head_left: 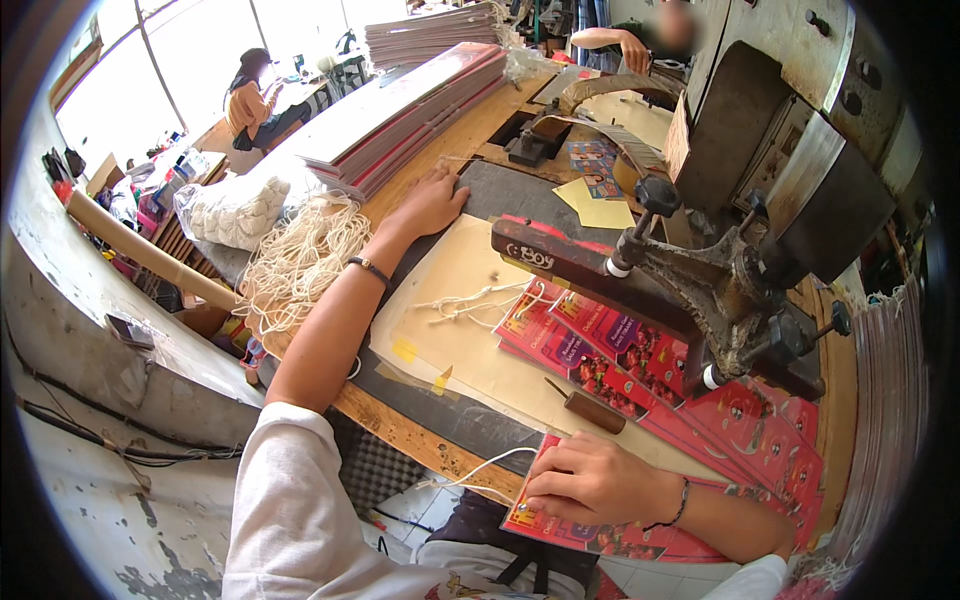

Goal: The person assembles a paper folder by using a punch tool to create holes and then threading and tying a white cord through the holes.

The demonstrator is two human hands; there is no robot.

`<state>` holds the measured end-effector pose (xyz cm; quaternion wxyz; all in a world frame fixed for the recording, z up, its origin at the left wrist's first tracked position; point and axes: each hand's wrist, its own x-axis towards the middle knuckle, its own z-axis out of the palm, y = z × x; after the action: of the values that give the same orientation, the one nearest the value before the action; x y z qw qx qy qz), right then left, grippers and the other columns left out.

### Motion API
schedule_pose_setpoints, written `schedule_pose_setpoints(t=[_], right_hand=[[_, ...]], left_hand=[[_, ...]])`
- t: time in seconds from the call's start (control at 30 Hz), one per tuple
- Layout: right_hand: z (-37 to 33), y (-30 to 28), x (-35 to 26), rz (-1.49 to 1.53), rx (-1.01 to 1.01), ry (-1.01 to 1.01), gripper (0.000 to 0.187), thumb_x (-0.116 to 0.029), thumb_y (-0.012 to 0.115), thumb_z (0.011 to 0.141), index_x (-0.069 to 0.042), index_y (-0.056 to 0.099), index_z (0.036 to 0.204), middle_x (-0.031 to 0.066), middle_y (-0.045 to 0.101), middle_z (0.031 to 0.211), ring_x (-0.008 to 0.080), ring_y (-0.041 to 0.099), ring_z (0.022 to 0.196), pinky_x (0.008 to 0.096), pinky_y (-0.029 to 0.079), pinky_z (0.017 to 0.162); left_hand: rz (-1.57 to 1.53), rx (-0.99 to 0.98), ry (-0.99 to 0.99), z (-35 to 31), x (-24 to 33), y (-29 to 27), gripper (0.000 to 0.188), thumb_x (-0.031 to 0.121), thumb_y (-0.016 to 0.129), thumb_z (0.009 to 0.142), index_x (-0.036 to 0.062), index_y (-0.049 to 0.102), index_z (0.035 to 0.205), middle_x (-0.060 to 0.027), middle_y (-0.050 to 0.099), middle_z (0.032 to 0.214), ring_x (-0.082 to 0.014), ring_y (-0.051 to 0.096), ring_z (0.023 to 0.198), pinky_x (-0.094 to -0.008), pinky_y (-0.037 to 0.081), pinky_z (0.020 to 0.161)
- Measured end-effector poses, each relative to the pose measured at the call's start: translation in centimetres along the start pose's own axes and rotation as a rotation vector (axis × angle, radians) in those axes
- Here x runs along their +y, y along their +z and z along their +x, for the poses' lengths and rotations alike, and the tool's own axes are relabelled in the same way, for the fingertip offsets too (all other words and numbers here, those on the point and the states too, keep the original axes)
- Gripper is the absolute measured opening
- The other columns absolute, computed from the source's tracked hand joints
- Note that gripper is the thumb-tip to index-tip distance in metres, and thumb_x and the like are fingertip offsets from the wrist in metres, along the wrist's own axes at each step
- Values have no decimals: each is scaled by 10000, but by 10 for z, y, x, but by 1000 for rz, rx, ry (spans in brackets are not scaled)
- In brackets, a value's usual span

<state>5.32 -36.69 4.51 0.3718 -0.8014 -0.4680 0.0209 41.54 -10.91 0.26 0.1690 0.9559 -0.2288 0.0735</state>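
Note:
My left hand [432, 203] lies on the dark mat at the far edge of the table, its fingers stretched out. Beyond its fingertips runs a thin string. My right hand [585, 480] has bent fingers on a stack of red printed cards [625, 540] at the near table edge; its thumb is hidden. A white cord [480, 465] trails left from the stack's corner. A short wooden-handled awl [595, 412] lies just beyond this hand. More red printed cards [605, 350] are fanned out under a heavy press [700, 270], with white cords at their corner.
A heap of cream cords [305, 255] and a bagged bundle [238, 212] lie left of my forearm. Tall stacks of sheets [410, 120] stand behind. Yellow paper slips [600, 207] lie near the press. Another person [622, 45] is across the table; a seated person [255, 105] is farther back.

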Motion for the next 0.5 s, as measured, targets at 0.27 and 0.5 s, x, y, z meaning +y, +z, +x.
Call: schedule_pose_setpoints(t=[0.27, 0.5], right_hand=[[0, 0, 0, 2, -4, 12, 124, -214, 698, 904, -92, 697, 923, 20, 638, 946, 214, 609, 845, 346, 482, 780], [0, 0, 0, -2, 8, 1, 118, -210, 717, 890, -101, 691, 930, 16, 644, 959, 214, 616, 857, 348, 482, 777]], left_hand=[[2, 3, 8, -1, 1, -1, 576, 396, 425, 1020, -37, 485, 1395, -258, 359, 1542, -387, 276, 1470, -519, 216, 1186], [16, -1, 3, 1, -1, 1, 579, 406, 424, 1022, -30, 485, 1398, -246, 356, 1549, -369, 280, 1471, -513, 225, 1183]])
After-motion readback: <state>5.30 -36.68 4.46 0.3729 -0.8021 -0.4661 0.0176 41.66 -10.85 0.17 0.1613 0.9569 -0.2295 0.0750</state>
